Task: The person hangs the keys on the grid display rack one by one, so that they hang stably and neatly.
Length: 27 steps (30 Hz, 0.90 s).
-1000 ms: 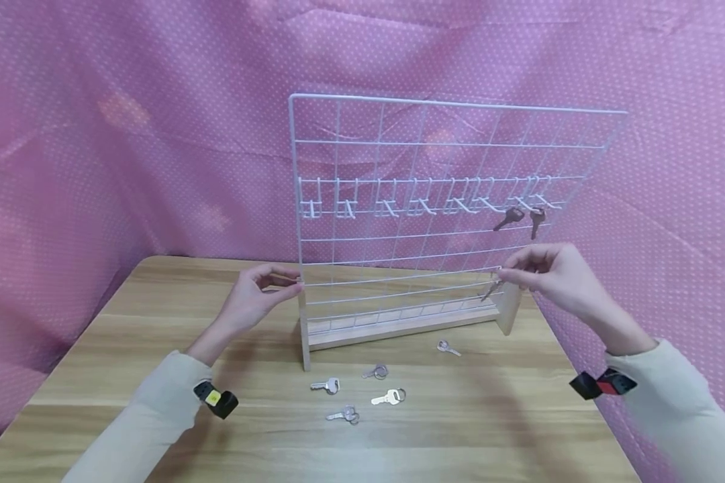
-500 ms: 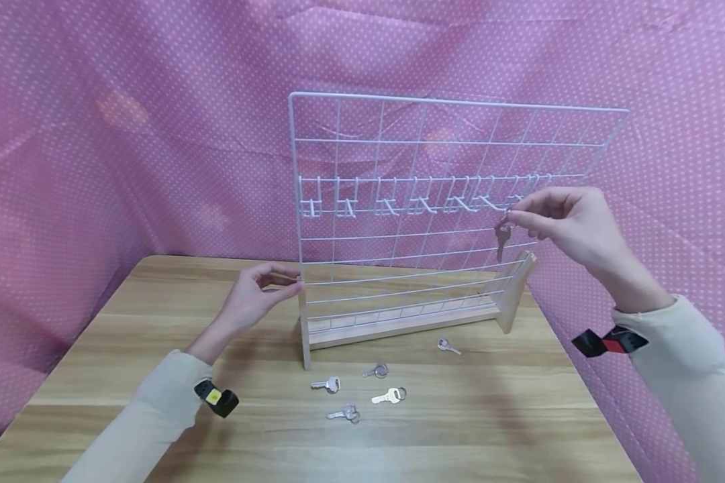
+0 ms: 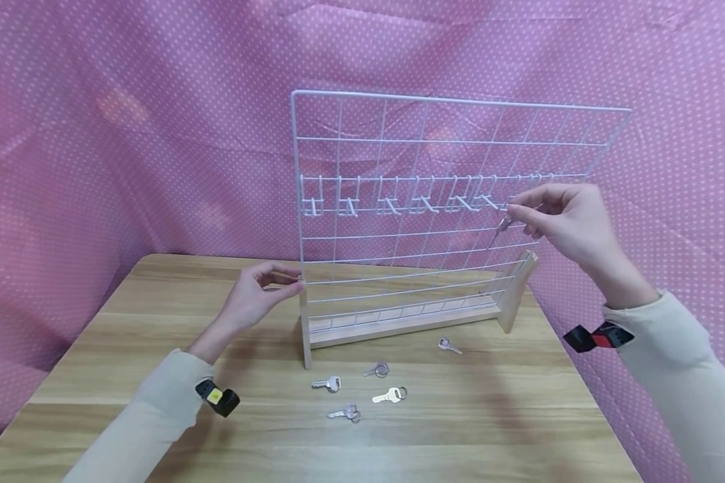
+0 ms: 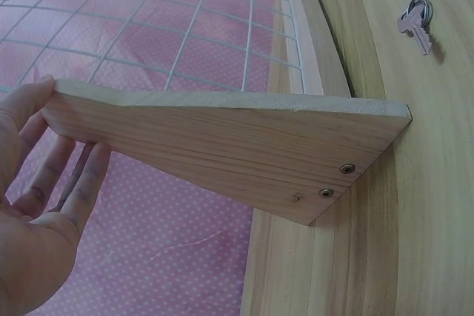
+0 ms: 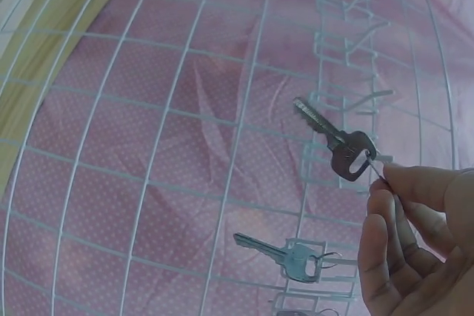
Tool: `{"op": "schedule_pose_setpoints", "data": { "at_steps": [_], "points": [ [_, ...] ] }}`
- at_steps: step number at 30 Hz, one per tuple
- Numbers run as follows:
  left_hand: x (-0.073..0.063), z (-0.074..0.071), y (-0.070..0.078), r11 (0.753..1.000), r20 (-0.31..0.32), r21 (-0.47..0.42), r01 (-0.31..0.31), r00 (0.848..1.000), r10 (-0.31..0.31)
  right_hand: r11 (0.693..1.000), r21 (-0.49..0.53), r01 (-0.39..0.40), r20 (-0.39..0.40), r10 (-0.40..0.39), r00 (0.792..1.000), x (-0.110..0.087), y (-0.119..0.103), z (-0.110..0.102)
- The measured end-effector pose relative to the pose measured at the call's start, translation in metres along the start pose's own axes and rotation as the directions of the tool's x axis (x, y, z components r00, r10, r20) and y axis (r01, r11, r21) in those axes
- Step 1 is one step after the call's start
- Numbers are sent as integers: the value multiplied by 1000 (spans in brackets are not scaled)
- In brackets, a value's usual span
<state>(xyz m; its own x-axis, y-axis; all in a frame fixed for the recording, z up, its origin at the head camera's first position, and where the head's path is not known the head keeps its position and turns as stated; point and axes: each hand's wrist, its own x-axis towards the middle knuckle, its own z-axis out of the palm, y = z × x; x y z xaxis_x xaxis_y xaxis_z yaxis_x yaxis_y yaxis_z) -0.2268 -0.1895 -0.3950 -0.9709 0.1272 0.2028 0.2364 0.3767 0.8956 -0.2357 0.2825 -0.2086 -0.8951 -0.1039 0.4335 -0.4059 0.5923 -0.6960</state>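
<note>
A white wire grid rack (image 3: 362, 238) with wooden legs stands on the table, a row of white hooks (image 3: 424, 204) across it. My left hand (image 3: 255, 300) holds the upper end of the rack's left wooden side panel (image 4: 215, 138), thumb on one edge and fingers on the other. With thumb and fingertips, my right hand (image 3: 570, 218) pinches the split ring of a key (image 5: 341, 155), right at a hook towards the rack's right end. The key dangles down and left from the ring. Beside it, a second key (image 5: 300, 264) hangs on a neighbouring hook.
Several keys with rings lie on the wooden table (image 3: 217, 443) before the rack, among them a brass-coloured key (image 3: 389, 396) and a silver key (image 3: 449, 346) nearer the right leg (image 3: 515, 295). Pink dotted cloth (image 3: 157, 134) drapes behind.
My right hand has risen from low on the rack to hook height, bringing the key up with it. Over the last half second the key has swung. My left hand stays put.
</note>
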Motion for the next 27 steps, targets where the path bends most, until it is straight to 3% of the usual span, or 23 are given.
{"op": "schedule_pose_setpoints", "data": {
  "at_steps": [9,14,20,27],
  "points": [
    [2,0,0,1000,4,-2,-1,1000,1,994,-107,2,-23,-4,1000,-6,2,4],
    [2,1,0,1000,8,-21,-10,1000,11,989,-148,-9,-21,6,1000,-20,11,3],
    [1,1,0,1000,4,-20,-23,1000,23,990,-143,11,84,1,996,-47,34,17],
    [1,1,-1,1000,1,-19,-18,1000,18,992,-103,-74,220,96,971,-67,72,48]
  ]
}}
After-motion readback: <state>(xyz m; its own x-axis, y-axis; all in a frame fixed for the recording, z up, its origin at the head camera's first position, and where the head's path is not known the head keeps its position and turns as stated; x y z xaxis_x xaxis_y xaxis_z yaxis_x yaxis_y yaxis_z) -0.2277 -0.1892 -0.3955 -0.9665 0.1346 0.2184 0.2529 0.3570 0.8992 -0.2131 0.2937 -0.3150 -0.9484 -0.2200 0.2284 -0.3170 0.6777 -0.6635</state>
